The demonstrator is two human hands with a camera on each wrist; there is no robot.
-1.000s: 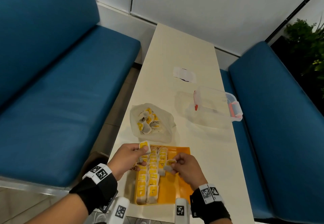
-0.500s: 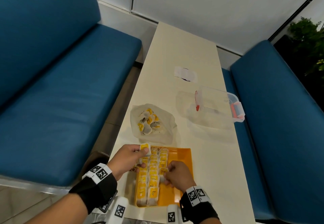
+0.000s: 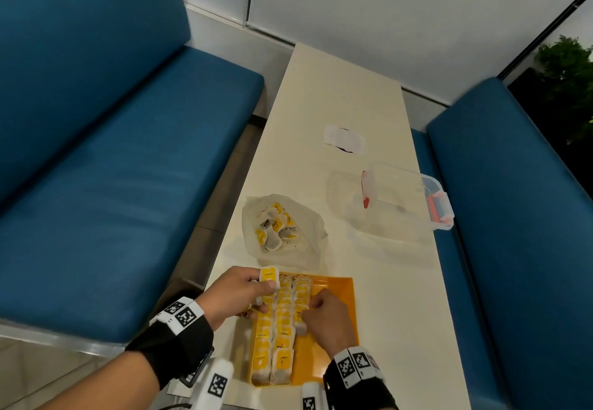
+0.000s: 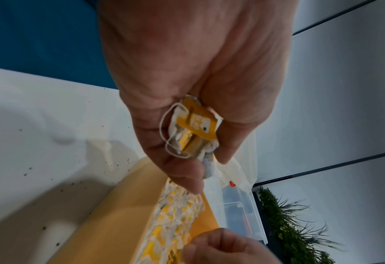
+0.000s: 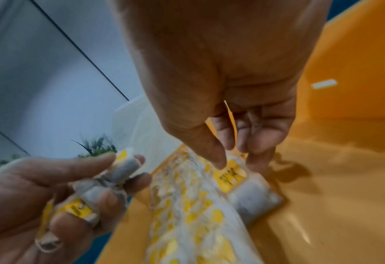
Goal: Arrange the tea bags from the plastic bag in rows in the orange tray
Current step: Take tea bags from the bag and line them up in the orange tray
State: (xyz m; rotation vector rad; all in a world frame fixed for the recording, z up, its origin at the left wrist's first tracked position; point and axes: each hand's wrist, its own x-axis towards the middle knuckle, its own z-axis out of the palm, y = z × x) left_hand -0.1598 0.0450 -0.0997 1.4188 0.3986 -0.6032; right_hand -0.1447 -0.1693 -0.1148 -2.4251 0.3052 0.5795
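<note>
Orange tray (image 3: 333, 339) on worktop (image 3: 401, 297), nearest. Right hand (image 3: 327, 316) pinching tea bag (image 5: 243, 187) into third row. Left hand (image 3: 237, 294) gripping spare tea bags (image 4: 193, 132). Paper bags: light, soft, tearable; taking by tag end, gently. Plastic bag (image 3: 305, 239) beyond, part full.

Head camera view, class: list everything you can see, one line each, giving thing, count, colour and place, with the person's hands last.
table: one, cream, centre
orange tray: one, near table edge
tea bags in tray: many, white with yellow tags, three rows
plastic bag: one, clear, beyond tray, holding more tea bags
plastic container: one, clear with red clips, table's right
paper slip: one, white, mid-table
benches: two, blue, both sides
plant: one, green, far right
left hand: grips several tea bags
right hand: fingertips at third row
</note>
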